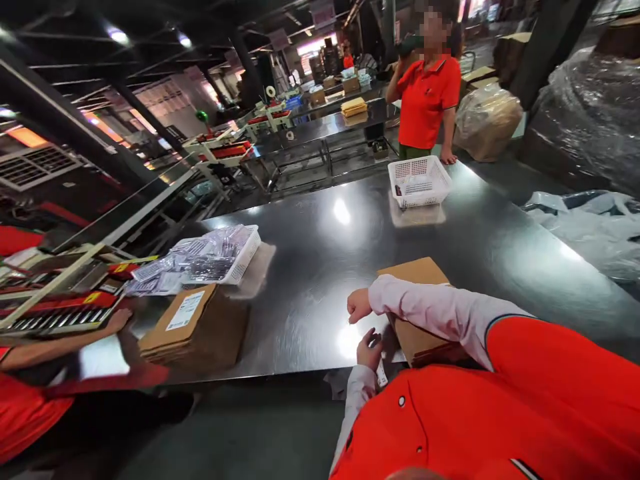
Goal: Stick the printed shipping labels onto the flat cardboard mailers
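My right hand [359, 305] reaches across from the right, over the steel table. Its fingers are bent and pressed together; anything in them is hidden or too small to name. Just below it is my left hand [370, 350], near the table's front edge, its fingers loosely curled with a gap between them. A small white printed label [382, 375] shows beside the left wrist; I cannot tell whether the hand touches it. Beneath my right forearm lies a stack of flat brown cardboard [417, 272], partly covered by the sleeve.
Left on the steel table [300, 267] stand a labelled cardboard stack [205, 327] and a white basket [245, 257] heaped with plastic-wrapped packets. A second white basket [420, 181] sits by a co-worker in red [425, 100]. Another person's arm [65, 347] is at left, beside a roller conveyor [60, 319].
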The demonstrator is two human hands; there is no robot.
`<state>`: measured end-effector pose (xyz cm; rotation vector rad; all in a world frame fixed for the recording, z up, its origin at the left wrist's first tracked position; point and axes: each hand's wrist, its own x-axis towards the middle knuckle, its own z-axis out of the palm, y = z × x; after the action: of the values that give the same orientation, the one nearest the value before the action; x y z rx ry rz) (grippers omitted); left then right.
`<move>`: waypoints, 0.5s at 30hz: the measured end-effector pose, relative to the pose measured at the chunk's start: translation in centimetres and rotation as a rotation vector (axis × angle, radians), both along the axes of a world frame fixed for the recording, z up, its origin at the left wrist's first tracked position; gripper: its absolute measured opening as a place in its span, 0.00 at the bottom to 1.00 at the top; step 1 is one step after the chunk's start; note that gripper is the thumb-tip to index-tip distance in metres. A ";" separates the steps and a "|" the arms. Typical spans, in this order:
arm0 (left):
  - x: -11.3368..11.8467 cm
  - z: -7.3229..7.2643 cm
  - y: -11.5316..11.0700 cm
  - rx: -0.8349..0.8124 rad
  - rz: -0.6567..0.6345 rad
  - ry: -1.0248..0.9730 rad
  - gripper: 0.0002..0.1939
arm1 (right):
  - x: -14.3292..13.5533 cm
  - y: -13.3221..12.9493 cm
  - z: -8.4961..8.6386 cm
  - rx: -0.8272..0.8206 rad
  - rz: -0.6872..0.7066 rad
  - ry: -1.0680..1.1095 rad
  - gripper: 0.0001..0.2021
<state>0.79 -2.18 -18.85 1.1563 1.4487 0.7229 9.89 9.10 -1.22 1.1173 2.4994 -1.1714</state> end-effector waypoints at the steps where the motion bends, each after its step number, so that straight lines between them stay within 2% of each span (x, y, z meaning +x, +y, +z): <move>1: -0.5 -0.3 0.0 -0.003 0.023 -0.010 0.17 | 0.1 0.0 0.1 0.027 0.042 -0.055 0.20; 4: -2.0 -0.3 0.1 0.010 0.056 -0.051 0.19 | 1.6 -0.4 1.9 0.256 0.094 -0.174 0.24; 6: -3.0 0.4 0.2 0.029 0.062 -0.062 0.19 | 4.5 -0.5 4.2 0.467 0.009 -0.139 0.25; 8: -3.8 1.6 0.1 0.050 0.057 -0.059 0.20 | 9.6 -0.2 6.3 0.600 -0.185 -0.068 0.21; 10: -4.7 3.1 -0.3 0.082 0.039 -0.049 0.22 | 16.4 0.2 7.1 0.619 -0.477 -0.079 0.16; 12: -5.6 4.7 -1.1 0.099 0.019 -0.049 0.25 | 23.4 -0.6 5.6 0.632 -0.835 -0.080 0.19; 13: -6.1 5.5 -1.4 0.098 0.005 -0.065 0.27 | 26.3 -1.7 4.0 0.546 -0.966 -0.039 0.23; 15: -7.1 7.3 -1.8 0.105 -0.032 -0.130 0.32 | 30.2 -5.1 -0.1 0.363 -1.086 -0.044 0.25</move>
<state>-6.29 -4.01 -11.53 1.1878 1.2941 0.8444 40.14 3.96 -1.32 2.7287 2.0517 -0.7827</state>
